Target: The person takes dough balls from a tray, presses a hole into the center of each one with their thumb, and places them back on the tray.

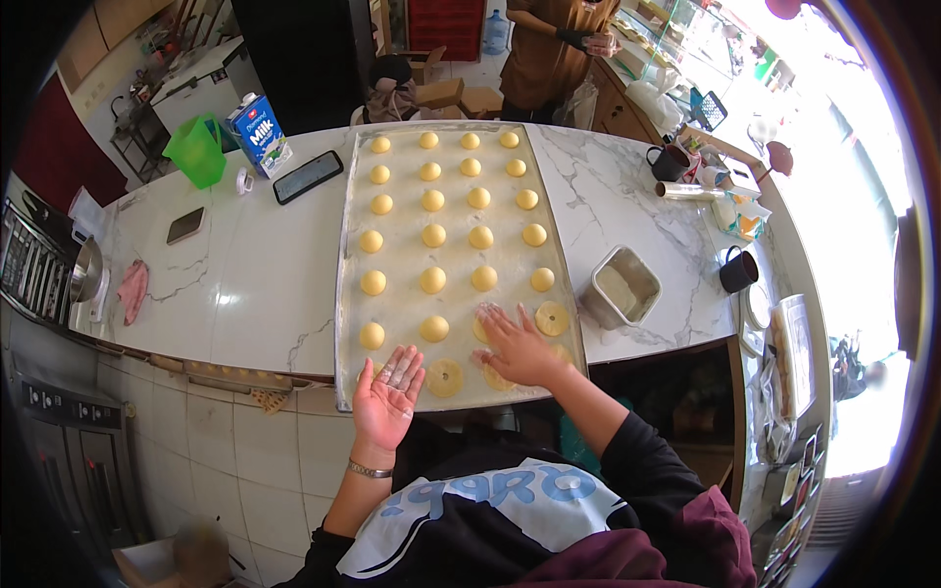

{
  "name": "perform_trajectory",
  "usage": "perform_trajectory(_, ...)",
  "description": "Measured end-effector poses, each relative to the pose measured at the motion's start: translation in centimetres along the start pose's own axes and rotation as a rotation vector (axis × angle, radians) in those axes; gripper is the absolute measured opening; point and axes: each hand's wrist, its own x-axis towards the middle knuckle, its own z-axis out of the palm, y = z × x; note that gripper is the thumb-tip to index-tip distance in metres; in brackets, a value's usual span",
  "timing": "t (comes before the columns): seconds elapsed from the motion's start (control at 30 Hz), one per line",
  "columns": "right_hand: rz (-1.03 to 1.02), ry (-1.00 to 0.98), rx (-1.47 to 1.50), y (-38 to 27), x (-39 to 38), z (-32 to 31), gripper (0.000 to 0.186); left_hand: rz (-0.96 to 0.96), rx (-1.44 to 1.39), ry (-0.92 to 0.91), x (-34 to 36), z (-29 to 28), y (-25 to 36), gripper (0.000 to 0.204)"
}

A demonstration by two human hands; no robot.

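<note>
Lettering on carton: pale print across a blue-and-white milk carton (259, 135), which stands by the tabletop's far left corner.
Lettering on garment: large blue letters on the pale front of the wearer's black top (490, 495).
Dough: yellow balls (433, 235) sit in rows of four over most of the tray (402, 260); flattened rounds (445, 378) lie toward its near edge.
Right hand (515, 348): palm down, fingers spread over dough by the tray's near right corner, partly hiding it; grasping nothing.
Left hand (389, 392): floury palm turned up, fingers extended, holding nothing, in front of the near left corner's dough.
Tray placement: its near edge juts past the tabletop's near edge.
Right of tray: metal tin (621, 286) just beside the long edge; black mug (738, 269) near the tabletop's right edge.
Left of tray: phone (308, 177), green jug (199, 152).
</note>
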Motion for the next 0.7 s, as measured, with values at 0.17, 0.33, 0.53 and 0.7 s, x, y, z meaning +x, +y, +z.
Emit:
perform_trajectory(0.17, 0.178, 0.057, 0.328, 2.0, 0.5, -2.1, 0.041, 0.000, 0.010, 0.005, -0.2, -0.5, -0.1, 0.049)
perform_trajectory(0.33, 0.107, 0.182, 0.223, 1.2, 0.3, -2.1, 0.022, -0.004, 0.014, 0.010, -0.4, -0.5, -0.2, 0.049)
perform_trajectory(0.53, 0.073, 0.086, 0.080, 0.6, 0.6, -1.8, 0.018, -0.019, 0.041, 0.003, -0.9, -0.4, -0.3, 0.047)
perform_trajectory(0.7, 0.062, 0.092, -0.101, 0.5, -0.3, -1.7, 0.025, -0.085, 0.092, 0.033, 0.5, 0.2, -1.5, 0.046)
